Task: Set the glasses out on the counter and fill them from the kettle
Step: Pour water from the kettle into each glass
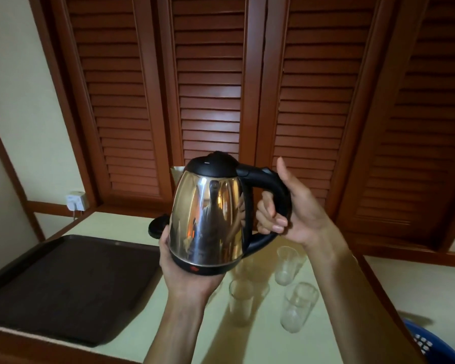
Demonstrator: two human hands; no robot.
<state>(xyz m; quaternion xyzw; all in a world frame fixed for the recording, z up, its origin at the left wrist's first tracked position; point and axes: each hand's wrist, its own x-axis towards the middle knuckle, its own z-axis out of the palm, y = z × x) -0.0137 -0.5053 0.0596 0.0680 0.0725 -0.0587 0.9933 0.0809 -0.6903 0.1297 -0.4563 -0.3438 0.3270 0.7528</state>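
In the head view, a stainless steel electric kettle (208, 219) is held above the table (132, 334). Its black handle (271, 185) is gripped by the right hand (286, 206), with the fingers curled through the loop and the thumb raised straight. Its base is cupped from below by the left hand (184, 266), whose fingers wrap the lower left wall. The kettle is upright and its lid is closed; its spout points away from the camera.

3 clear glasses are plainly seen on the table below and to the right of the kettle: 1 furthest back (286, 265), 1 in the middle (241, 300), 1 nearest the near edge (297, 307). A 4th may stand behind the kettle's base, but this cannot be told. The glasses seen appear empty, so pouring is judged to be the step in hand.

For a clean pour, the spout should be brought low over 1 rim, and the kettle tipped slowly by the handle while the base is steadied. The stream should be stopped short of the brim. If the water is hot, the base should be supported with care.

A dark tray (63, 285), holding nothing visible, lies toward the table's left edge. The kettle's power base (156, 227) sits near the far edge.
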